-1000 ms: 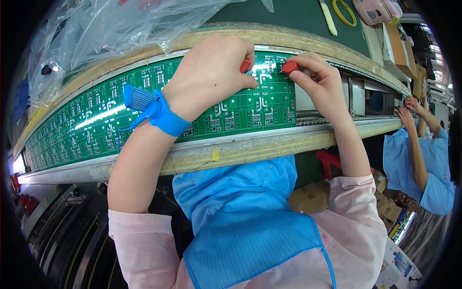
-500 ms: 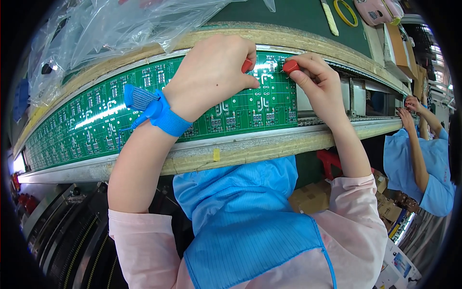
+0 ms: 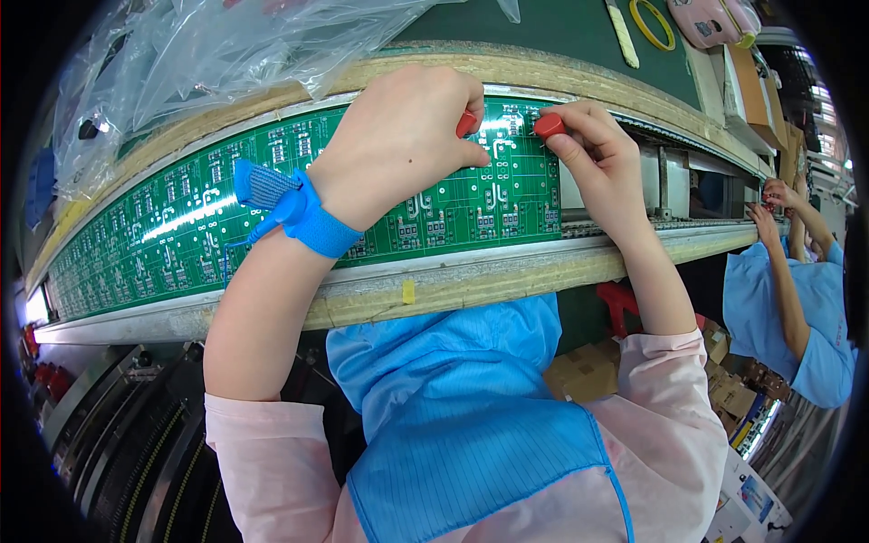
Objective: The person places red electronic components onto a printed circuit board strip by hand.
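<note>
A long green circuit board (image 3: pixel 425 213) lies in a metal-edged rail in front of me. My left hand (image 3: pixel 403 136), with a blue wrist strap (image 3: pixel 312 217) at its wrist, reaches over the board. Its fingers pinch a red electronic component (image 3: pixel 465 124), partly hidden behind the thumb and fingers. At the board's far right corner, my right hand (image 3: pixel 602 158) grips another red electronic component (image 3: pixel 549 126) between thumb and fingers. That one is held just above the board's surface; whether its leads touch the board, I cannot tell.
Wooden beams (image 3: pixel 507 282) border the rail on the near and far sides. Clear plastic bags (image 3: pixel 208 63) lie at the far left. Beyond the rail are a yellow ring (image 3: pixel 652 24) and a pink case (image 3: pixel 715 20). At the right edge, another person in a blue garment (image 3: pixel 783 299) works along the rail.
The red component in my right hand has turned slightly, hiding its leads. My left hand has barely moved, and the board looks shifted a touch to the right.
</note>
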